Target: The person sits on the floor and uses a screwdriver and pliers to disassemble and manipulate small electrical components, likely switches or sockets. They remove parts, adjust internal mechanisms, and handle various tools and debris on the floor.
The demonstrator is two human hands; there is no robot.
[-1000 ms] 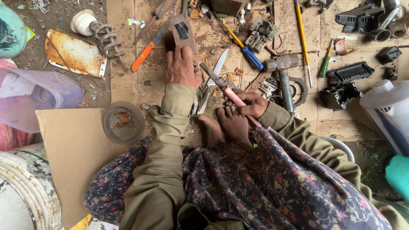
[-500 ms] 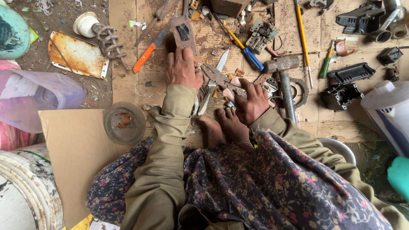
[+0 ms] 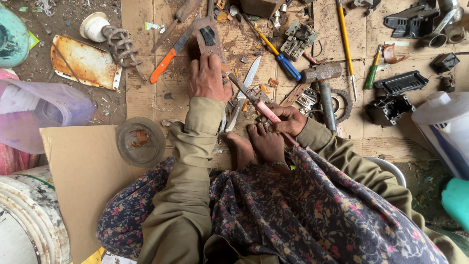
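Rust-brown and flat, a worn metal piece with a dark rectangular block on it (image 3: 207,36) lies on the cardboard sheet (image 3: 146,58) just beyond the fingertips of the left hand (image 3: 209,78). That hand lies palm down with its fingers close together, pressing on the near end of the piece. The right hand (image 3: 288,121) has its fingers curled tight around the pink handle of a slim tool with a grey metal shaft (image 3: 251,98); the shaft runs up and to the left from those fingers, and its tip ends just beside the left hand's thumb side. Whether the tip touches the metal piece cannot be told. Bare toes (image 3: 259,139) sit directly under the right hand's knuckles. A steel knife blade (image 3: 249,76) lies between the two hands, near the shaft. Left of the left hand's fingers lies an orange-handled tool (image 3: 166,63). Beyond the right hand's fingers are a blue-handled screwdriver with yellow shank (image 3: 278,54) and a grey steel hammer (image 3: 323,88), both lying apart from the hand.
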